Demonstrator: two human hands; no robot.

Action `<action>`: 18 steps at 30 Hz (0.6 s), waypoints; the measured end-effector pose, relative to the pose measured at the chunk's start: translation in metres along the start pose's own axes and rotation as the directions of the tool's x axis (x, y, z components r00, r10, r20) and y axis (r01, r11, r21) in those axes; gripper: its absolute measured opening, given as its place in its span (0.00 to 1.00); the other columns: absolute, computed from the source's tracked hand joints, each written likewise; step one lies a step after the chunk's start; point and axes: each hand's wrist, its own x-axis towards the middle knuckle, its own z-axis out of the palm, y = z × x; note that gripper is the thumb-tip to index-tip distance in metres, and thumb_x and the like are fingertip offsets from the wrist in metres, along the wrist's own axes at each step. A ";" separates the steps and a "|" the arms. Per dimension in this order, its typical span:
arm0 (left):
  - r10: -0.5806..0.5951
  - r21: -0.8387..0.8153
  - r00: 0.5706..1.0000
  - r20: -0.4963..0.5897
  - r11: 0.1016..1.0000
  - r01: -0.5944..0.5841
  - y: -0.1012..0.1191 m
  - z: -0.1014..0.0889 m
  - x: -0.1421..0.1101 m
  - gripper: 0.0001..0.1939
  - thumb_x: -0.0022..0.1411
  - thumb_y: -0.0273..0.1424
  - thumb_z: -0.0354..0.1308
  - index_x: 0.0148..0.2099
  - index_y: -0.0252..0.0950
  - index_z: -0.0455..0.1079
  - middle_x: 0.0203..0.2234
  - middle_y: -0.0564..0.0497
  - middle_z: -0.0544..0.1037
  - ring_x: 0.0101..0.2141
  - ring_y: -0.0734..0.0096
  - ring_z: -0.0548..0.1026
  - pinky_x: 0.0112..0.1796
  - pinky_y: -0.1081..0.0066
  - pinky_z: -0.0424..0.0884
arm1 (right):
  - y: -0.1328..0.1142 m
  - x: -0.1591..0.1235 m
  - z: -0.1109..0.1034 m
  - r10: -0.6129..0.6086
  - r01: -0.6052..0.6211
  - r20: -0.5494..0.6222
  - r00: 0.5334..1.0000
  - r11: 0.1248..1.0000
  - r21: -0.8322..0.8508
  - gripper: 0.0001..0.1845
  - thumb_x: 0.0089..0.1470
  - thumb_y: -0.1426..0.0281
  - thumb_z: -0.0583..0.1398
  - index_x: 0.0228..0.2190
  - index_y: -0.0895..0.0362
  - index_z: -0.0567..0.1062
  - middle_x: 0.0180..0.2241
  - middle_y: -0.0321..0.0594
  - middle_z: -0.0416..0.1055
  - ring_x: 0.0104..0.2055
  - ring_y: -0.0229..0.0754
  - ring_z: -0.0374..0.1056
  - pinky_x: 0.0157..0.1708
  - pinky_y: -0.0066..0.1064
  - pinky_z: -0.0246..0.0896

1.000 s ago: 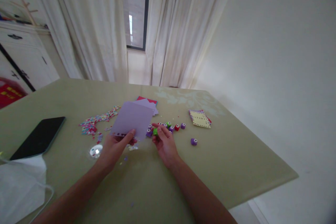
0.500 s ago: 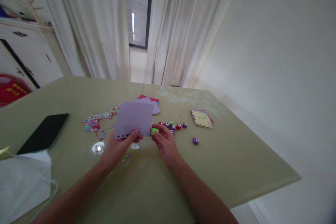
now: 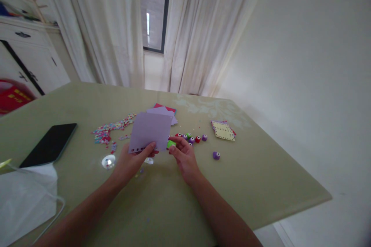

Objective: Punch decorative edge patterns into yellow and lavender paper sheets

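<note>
A square of purple paper (image 3: 151,131), with a row of small punched shapes along its lower edge, is pinched by my left hand (image 3: 135,159). My right hand (image 3: 185,158) grips a small green craft punch (image 3: 171,144) between thumb and fingers, at the paper's lower right corner. Whether the paper sits inside the punch's slot I cannot tell. Just behind my right hand lie several more small punches (image 3: 198,139) in red, purple and green. One purple punch (image 3: 216,155) stands apart to the right.
Colourful punched confetti (image 3: 107,131) lies left of the paper. Behind it are loose purple and red sheets (image 3: 162,110). A stack of punched cards (image 3: 223,130) lies right. A black phone (image 3: 49,144), white face mask (image 3: 27,200) and shiny clear disc (image 3: 108,161) occupy the left side.
The purple paper has shifted very slightly right in view and tilted a little. Both hands keep their hold; the view itself has moved slightly.
</note>
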 end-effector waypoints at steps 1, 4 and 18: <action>-0.002 -0.002 1.000 -0.002 1.000 0.002 0.000 0.000 0.000 0.20 0.51 0.47 0.71 0.34 0.35 0.80 0.26 0.44 0.87 0.28 0.51 0.86 0.31 0.60 0.84 | -0.001 0.000 0.000 0.001 -0.001 -0.007 1.000 1.000 0.003 0.25 0.40 0.61 0.79 0.41 0.54 0.84 0.35 0.37 0.80 0.36 0.39 0.72 0.40 0.32 0.67; 0.012 -0.005 1.000 0.004 1.000 -0.012 -0.002 0.000 0.000 0.20 0.52 0.47 0.71 0.35 0.35 0.80 0.26 0.44 0.87 0.28 0.52 0.86 0.32 0.60 0.84 | -0.001 0.001 -0.001 0.005 -0.005 -0.014 1.000 1.000 0.006 0.25 0.40 0.60 0.79 0.40 0.54 0.83 0.36 0.38 0.80 0.36 0.40 0.72 0.39 0.32 0.67; 0.034 -0.009 0.995 0.089 0.999 -0.034 -0.018 0.002 0.003 0.17 0.54 0.46 0.71 0.34 0.36 0.80 0.25 0.46 0.87 0.28 0.55 0.86 0.31 0.64 0.83 | 0.001 -0.001 -0.001 0.093 -0.091 0.050 0.994 0.994 -0.054 0.24 0.38 0.63 0.80 0.37 0.53 0.82 0.35 0.37 0.82 0.36 0.41 0.74 0.41 0.33 0.68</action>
